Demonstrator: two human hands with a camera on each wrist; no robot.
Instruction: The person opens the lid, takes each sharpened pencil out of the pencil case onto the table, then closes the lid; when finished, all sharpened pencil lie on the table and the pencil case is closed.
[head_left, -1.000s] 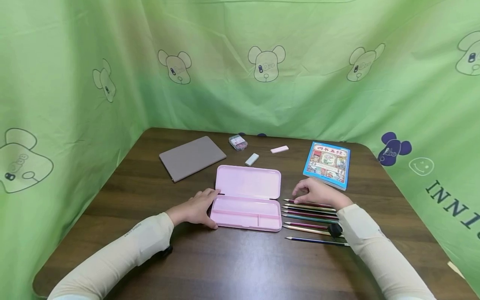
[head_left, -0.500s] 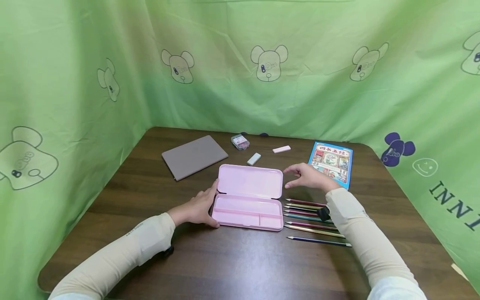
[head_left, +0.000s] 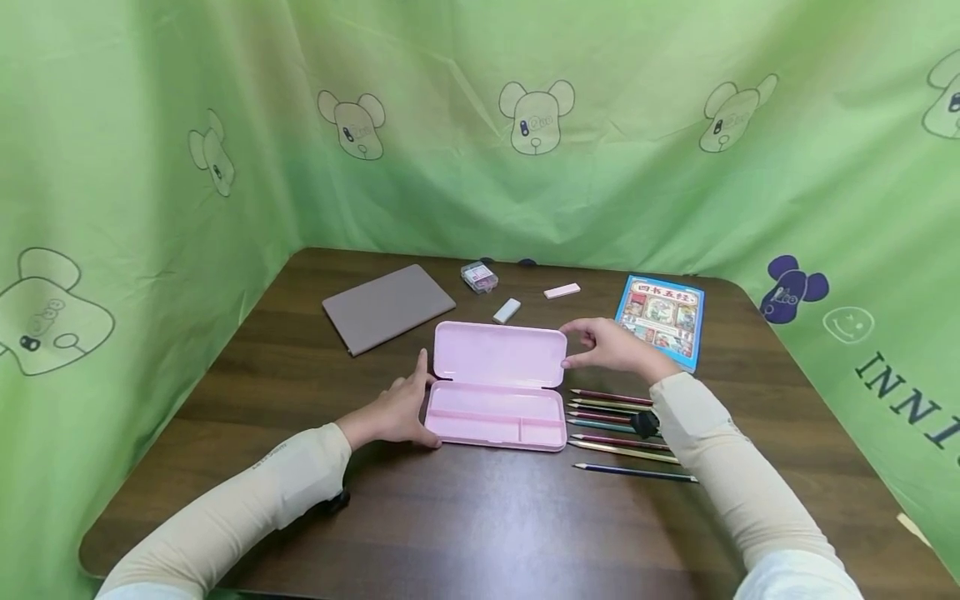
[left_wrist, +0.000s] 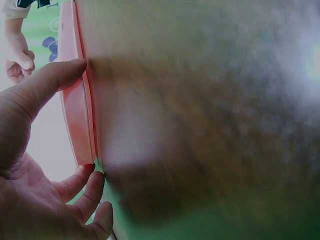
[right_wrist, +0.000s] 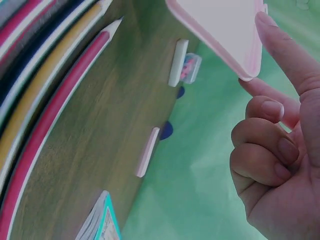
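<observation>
A pink pencil case (head_left: 467, 402) lies unfolded on the table, its lid (head_left: 498, 354) leaning back at the far side and its compartments bare. My left hand (head_left: 393, 410) holds the case's left end. In the left wrist view the thumb presses the front edge of the case (left_wrist: 75, 117) and curled fingers sit at its end; the index finger points up. With thumb and index finger my right hand (head_left: 611, 346) pinches the lid's right edge. The right wrist view shows both at the lid's corner (right_wrist: 225, 35), other fingers curled in.
Several pencils (head_left: 633, 472) lie side by side right of the case, under the right forearm. Behind are a grey notebook (head_left: 388, 308), a small clear box (head_left: 478, 277), a white eraser-like block (head_left: 507, 311), a pink strip (head_left: 562, 291) and a blue-edged book (head_left: 663, 312).
My right hand has moved from above the pencils up and left to the lid's right edge, where it now pinches. The left hand stays at the case's left end, its index finger raised.
</observation>
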